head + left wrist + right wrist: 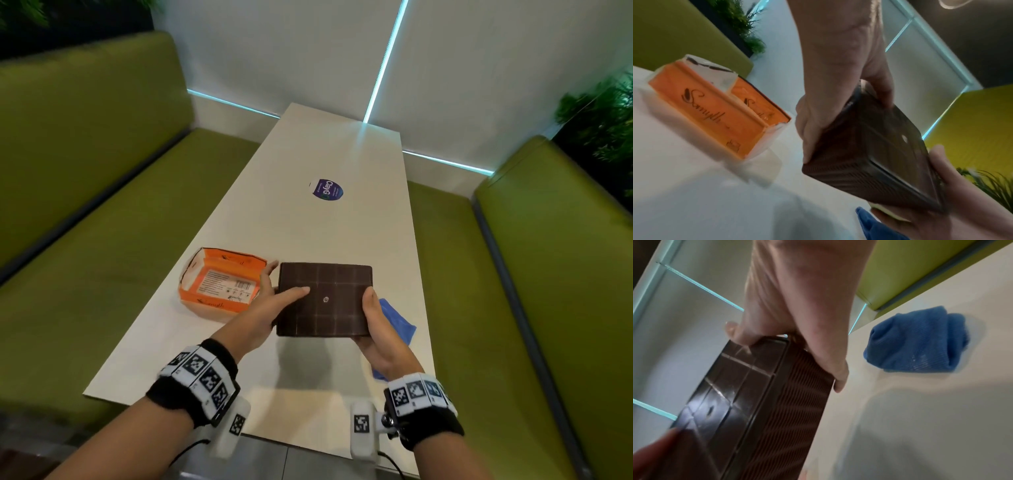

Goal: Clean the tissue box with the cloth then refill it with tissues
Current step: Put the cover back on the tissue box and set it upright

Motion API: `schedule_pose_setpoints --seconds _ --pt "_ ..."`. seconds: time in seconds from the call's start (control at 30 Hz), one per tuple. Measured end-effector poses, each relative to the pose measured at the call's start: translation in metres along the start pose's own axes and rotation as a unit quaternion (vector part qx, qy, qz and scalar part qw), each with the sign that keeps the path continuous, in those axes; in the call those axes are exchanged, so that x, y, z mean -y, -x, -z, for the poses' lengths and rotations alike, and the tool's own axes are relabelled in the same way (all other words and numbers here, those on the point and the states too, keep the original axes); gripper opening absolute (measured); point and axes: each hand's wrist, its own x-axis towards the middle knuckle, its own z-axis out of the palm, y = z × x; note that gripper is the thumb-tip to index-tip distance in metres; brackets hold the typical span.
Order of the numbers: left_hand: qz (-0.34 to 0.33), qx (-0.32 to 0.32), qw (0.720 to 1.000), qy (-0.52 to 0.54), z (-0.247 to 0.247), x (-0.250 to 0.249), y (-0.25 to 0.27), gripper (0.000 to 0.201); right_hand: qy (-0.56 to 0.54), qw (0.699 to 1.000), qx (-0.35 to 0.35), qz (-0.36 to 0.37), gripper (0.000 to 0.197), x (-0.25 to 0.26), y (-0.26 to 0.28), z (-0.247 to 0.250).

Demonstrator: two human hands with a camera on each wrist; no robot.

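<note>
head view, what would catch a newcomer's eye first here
The dark brown tissue box, held above the white table by the left hand and right hand, draws the eye first. Next comes the bright orange tissue pack lying to its left, then the blue cloth bunched on the table to its right.

We read "ClayG" in white on a round purple sticker [327, 189] on the table [342, 144], at twelve o'clock from the hands. The orange tissue pack [715, 112] carries a script name starting "Sm" on two faces; its smaller print stays illegible.
</note>
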Motion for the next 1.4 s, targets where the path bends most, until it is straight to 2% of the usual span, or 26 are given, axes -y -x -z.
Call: schedule_pose_setpoints --seconds 0.07,0.17,0.23,0.27,0.33,0.4,0.43,0.53,0.6,0.67,0.7,0.77,0.8,0.83,0.87,0.93,1.0,1.07,1.17,1.3,1.4 --pt "0.023 0.019 1.000 -0.006 0.005 -0.009 0.009 0.105 -0.031 0.999 0.017 0.012 0.060 0.000 0.008 0.006" --pt "-0.004 0.056 0.995 -0.088 0.008 -0.015 0.018 0.098 -0.100 0.994 0.032 -0.038 0.078 0.001 0.015 0.013" --pt "-0.062 0.039 0.984 -0.160 0.006 -0.015 0.025 0.102 -0.134 0.987 0.049 -0.078 0.086 0.003 0.015 0.016" --pt "-0.101 0.029 0.970 -0.218 0.004 -0.014 0.030 0.107 -0.131 0.985 0.048 -0.102 0.089 0.004 0.014 0.016" --pt "-0.203 0.036 0.914 -0.349 -0.001 -0.012 0.040 0.109 -0.097 0.982 0.045 -0.158 0.094 0.005 0.010 0.017" --pt "-0.299 0.066 0.854 -0.420 -0.003 -0.009 0.047 0.105 -0.070 0.976 0.068 -0.194 0.096 0.007 0.009 0.021" --pt "-0.328 0.082 0.835 -0.435 -0.002 -0.008 0.049 0.102 -0.071 0.972 0.089 -0.204 0.097 0.009 0.010 0.022" --pt "-0.365 0.119 0.804 -0.454 0.000 -0.008 0.057 0.097 -0.103 0.962 0.136 -0.215 0.097 0.012 0.014 0.025" --pt "-0.377 0.134 0.793 -0.459 0.004 -0.007 0.056 0.097 -0.110 0.962 0.127 -0.216 0.079 0.015 0.017 0.023" --pt "-0.364 0.136 0.794 -0.468 0.011 -0.004 0.053 0.107 -0.085 0.972 0.091 -0.199 0.053 0.017 0.019 0.019" --pt "-0.343 0.132 0.801 -0.472 0.014 -0.002 0.051 0.114 -0.078 0.977 0.074 -0.185 0.048 0.015 0.019 0.018" --pt "-0.269 0.132 0.833 -0.465 0.019 0.002 0.051 0.130 -0.080 0.984 0.052 -0.151 0.050 0.010 0.018 0.015" --pt "-0.228 0.140 0.858 -0.439 0.019 0.003 0.052 0.133 -0.085 0.987 0.044 -0.132 0.051 0.007 0.019 0.012" --pt "-0.196 0.150 0.885 -0.394 0.019 0.005 0.051 0.129 -0.085 0.989 0.039 -0.112 0.053 0.004 0.020 0.010" --pt "-0.177 0.152 0.911 -0.341 0.019 0.008 0.048 0.114 -0.080 0.992 0.038 -0.089 0.053 0.001 0.020 0.008" --pt "-0.157 0.105 0.940 -0.284 0.017 0.014 0.039 0.068 -0.058 0.997 0.045 -0.030 0.045 -0.005 0.020 0.003" --pt "-0.145 0.053 0.945 -0.288 0.015 0.018 0.031 0.045 -0.034 0.997 0.057 0.027 0.038 -0.011 0.015 -0.001" --pt "-0.141 0.027 0.941 -0.306 0.014 0.023 0.025 0.042 -0.021 0.997 0.058 0.054 0.039 -0.017 0.008 -0.004" --pt "-0.155 -0.014 0.929 -0.335 0.015 0.029 0.015 0.040 0.003 0.998 0.035 0.046 0.050 -0.027 -0.010 -0.004" --pt "-0.178 -0.045 0.912 -0.366 0.015 0.032 0.000 0.040 0.045 0.999 0.023 0.011 0.079 -0.037 -0.031 -0.005" --pt "-0.187 -0.056 0.900 -0.391 0.017 0.034 -0.009 0.040 0.065 0.997 0.044 0.008 0.081 -0.047 -0.041 -0.003"
